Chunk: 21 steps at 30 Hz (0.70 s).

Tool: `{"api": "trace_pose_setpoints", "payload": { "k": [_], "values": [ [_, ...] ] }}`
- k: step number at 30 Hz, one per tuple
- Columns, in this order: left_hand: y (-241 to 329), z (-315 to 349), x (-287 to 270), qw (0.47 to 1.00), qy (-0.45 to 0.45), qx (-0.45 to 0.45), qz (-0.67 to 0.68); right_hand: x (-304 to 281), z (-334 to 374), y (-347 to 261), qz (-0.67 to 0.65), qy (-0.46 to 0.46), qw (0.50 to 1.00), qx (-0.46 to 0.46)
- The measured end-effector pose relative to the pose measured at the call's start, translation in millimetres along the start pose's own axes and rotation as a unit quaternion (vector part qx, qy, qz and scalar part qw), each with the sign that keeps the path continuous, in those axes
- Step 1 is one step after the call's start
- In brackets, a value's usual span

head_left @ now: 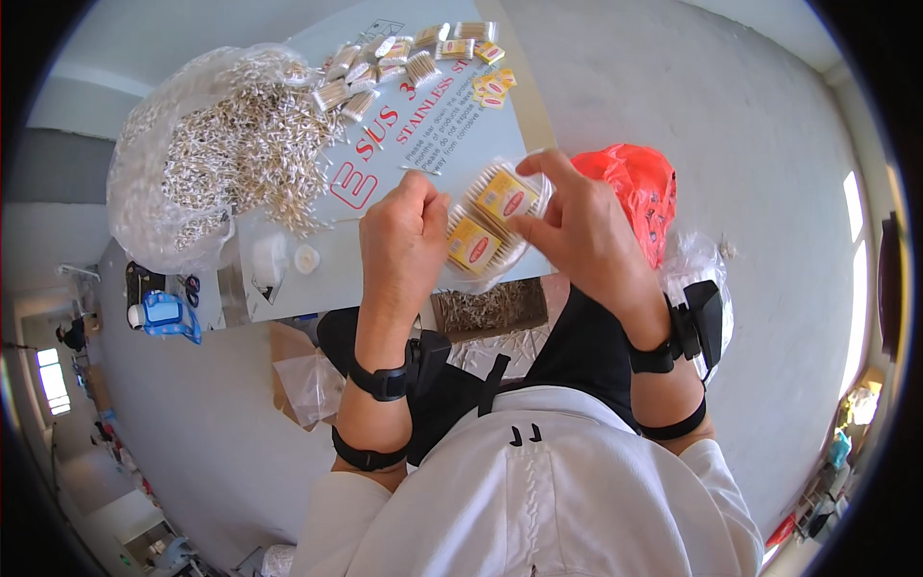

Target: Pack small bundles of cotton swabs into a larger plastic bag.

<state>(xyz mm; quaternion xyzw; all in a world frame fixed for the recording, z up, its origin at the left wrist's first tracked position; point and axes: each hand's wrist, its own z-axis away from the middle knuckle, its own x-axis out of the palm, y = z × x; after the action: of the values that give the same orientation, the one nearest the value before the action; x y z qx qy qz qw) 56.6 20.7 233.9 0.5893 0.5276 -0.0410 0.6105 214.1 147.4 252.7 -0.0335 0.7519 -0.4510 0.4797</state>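
Note:
A clear plastic pack of cotton swabs (pixel 493 223) with two yellow labels is held up in front of me, tilted, over the table's near edge. My left hand (pixel 404 231) is closed at the pack's left side, its thumb against the curled forefinger; the exact grip there is partly hidden. From the right, my right hand (pixel 588 223) pinches the pack's upper right edge between thumb and fingers. Beyond them, small bundles of cotton swabs (pixel 420 67) lie at the table's far side, next to several loose yellow labels (pixel 492 89).
A large clear bag spilling loose cotton swabs (pixel 245 144) covers the table's left part. A tape roll (pixel 307 258) lies near the front edge. Right of the table hangs a red plastic bag (pixel 635 188). Below the edge, a box of swabs (pixel 490 310) stands between my legs.

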Motion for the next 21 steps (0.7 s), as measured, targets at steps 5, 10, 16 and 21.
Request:
{"api": "trace_pose_setpoints", "payload": {
  "k": [5,10,16,21],
  "values": [
    [-4.2,-4.8,-5.7,1.0,-0.002,0.028,0.006,-13.7,7.7,9.6,-0.104,-0.145,0.983,-0.043],
    [-31.3,-33.7,-23.9,0.975,-0.116,-0.072,0.175,-11.0,5.0,24.8,-0.119,-0.135,0.973,-0.144],
    [-194.1,-114.8,9.2,0.989,-0.099,-0.106,-0.027,-11.3,-5.4,33.8,-0.188,-0.187,0.951,-0.16],
    [-247.1,-178.2,50.2,0.989,-0.063,-0.042,-0.127,-17.7,-17.7,47.8,-0.268,-0.268,0.917,-0.123]
  ]
}}
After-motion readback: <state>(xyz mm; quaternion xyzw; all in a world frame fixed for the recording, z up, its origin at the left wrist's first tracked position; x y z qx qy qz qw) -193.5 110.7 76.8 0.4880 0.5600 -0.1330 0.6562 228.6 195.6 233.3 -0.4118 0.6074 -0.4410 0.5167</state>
